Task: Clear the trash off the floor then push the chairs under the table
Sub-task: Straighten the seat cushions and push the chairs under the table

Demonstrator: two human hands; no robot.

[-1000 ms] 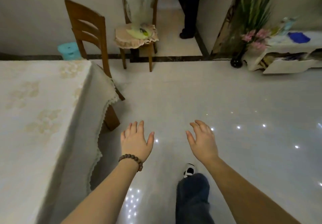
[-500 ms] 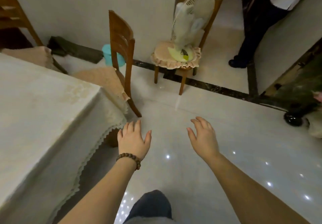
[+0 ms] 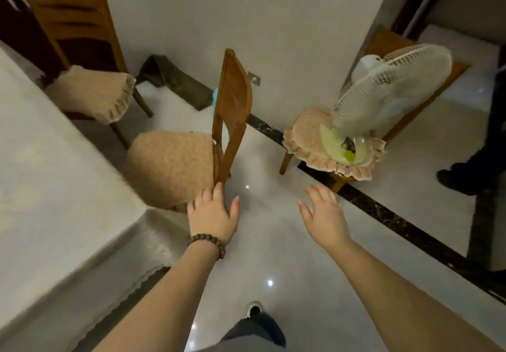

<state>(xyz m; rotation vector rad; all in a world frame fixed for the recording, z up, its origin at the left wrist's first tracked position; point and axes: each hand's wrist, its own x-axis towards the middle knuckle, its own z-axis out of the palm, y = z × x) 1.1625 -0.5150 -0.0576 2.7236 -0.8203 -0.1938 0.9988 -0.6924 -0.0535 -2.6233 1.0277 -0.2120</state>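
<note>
Chair-pushing step: you reach for the nearest chair (image 3: 189, 160).
Your left hand (image 3: 212, 216) and right hand (image 3: 323, 214) are spread wide, holding nothing; the chair stands beside the table (image 3: 54, 201), needing a backrest grip.

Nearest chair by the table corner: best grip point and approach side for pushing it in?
Probably the top rail of the nearest chair's backrest, approached from behind, on the side away from the table. The seat faces the table and the back stands upright toward the person, so its upper edge is the closest graspable part. The left hand and right hand are open, one for each end.
</note>
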